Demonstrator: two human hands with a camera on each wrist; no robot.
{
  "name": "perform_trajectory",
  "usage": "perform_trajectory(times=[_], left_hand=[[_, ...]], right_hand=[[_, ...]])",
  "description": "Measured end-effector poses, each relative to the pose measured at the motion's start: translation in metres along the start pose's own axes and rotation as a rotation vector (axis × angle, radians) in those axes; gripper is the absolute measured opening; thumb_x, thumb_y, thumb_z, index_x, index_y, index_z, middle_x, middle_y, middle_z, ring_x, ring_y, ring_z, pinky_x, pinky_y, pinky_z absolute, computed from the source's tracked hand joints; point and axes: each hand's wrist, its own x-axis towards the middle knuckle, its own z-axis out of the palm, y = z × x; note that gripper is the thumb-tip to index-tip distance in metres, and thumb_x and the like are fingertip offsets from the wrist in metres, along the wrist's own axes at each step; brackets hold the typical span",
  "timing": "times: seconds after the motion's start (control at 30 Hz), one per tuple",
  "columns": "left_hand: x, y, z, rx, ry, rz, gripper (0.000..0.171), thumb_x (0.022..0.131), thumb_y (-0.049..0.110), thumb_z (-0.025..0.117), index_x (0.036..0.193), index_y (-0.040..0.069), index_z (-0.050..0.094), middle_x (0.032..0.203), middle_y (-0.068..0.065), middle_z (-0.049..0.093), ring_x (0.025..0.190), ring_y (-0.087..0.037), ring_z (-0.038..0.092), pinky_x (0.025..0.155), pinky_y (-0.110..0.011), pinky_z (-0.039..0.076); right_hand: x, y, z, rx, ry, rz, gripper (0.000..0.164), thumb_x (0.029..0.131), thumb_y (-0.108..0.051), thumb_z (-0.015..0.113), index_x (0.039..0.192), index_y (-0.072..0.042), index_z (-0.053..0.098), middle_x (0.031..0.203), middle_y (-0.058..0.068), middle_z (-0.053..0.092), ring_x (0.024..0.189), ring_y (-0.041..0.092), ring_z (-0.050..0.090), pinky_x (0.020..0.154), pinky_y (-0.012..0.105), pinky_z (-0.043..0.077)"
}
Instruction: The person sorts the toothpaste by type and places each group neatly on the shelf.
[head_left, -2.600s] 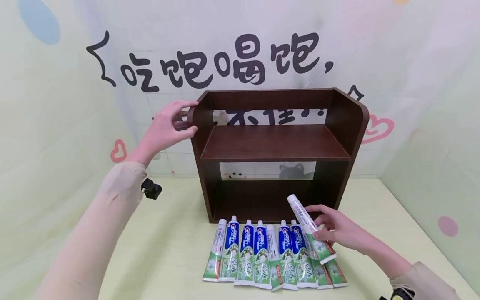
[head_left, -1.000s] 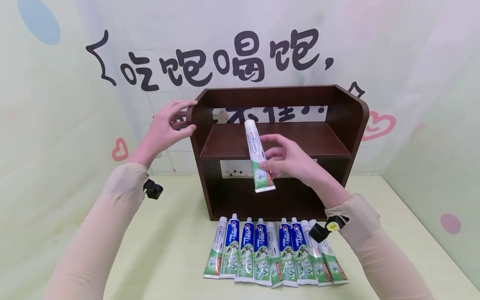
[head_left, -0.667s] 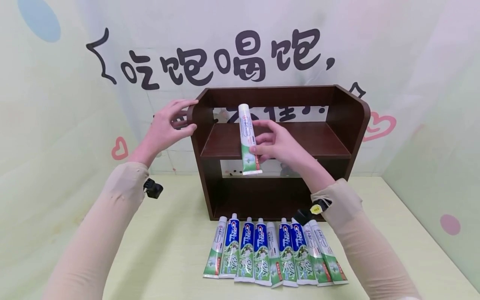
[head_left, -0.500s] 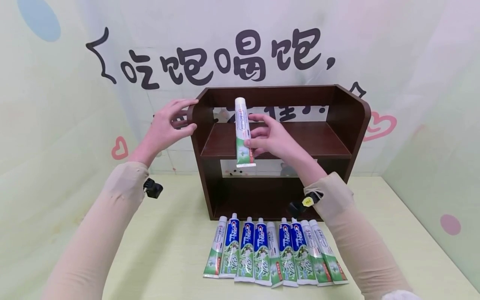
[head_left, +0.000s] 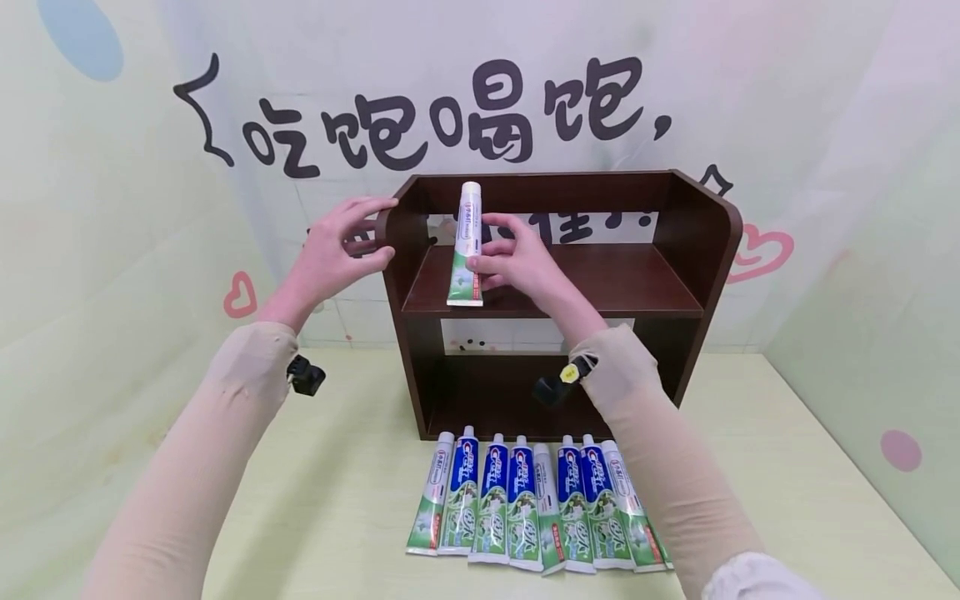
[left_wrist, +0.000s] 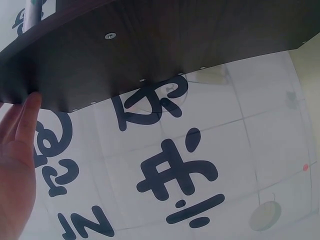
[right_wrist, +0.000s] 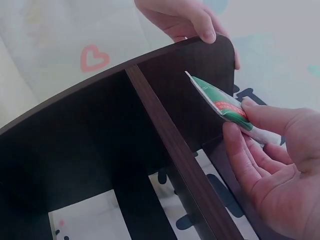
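The pale yellow table (head_left: 337, 500) carries a dark brown two-tier shelf (head_left: 585, 279), standing upright. Just before the shelf's lower front edge, tubes (head_left: 522, 504) lie close together in a row directly on the table, caps towards the shelf. From the left they run one white, three blue, one white, two blue, one white. A sleeve (head_left: 660, 450) covers the right end, where a green sliver (head_left: 665, 557) is probably a ninth.
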Motion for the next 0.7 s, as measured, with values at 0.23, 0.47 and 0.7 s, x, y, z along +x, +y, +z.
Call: perform_trajectory(times=[0.23,0.47,0.7], left_hand=[[0.0,-0.002,0.001,-0.004,0.009,0.005,0.055,0.087,0.004,0.067,0.141,0.006,0.053,0.136,-0.011,0.055,0.111,-0.031,0.065,0.097,-0.028,0.054],[0.0,-0.003,0.0,-0.008,0.004,-0.012,0.056,0.088,0.005,0.067,0.142,0.008,0.053,0.137,-0.011,0.054,0.112,-0.029,0.064,0.098,-0.03,0.053],[0.0,0.0,0.001,0.004,0.002,-0.009,0.055,0.088,0.005,0.067,0.141,0.007,0.053,0.137,-0.011,0.054,0.112,-0.029,0.065,0.097,-0.031,0.053]], right_hand=[[0.012,0.002,0.011,0.05,-0.006,-0.009,0.069,0.087,-0.006,0.072,0.146,-0.017,0.037,0.12,0.019,0.065,0.096,0.027,0.069,0.074,0.032,0.062],[0.025,0.011,0.024,0.118,-0.012,-0.003,0.07,0.088,-0.003,0.071,0.147,-0.017,0.036,0.119,0.021,0.065,0.09,0.024,0.068,0.07,0.03,0.062],[0.036,0.018,0.036,0.169,-0.006,0.05,0.073,0.087,0.005,0.068,0.148,-0.016,0.033,0.115,0.021,0.063,0.084,0.021,0.067,0.065,0.028,0.061]])
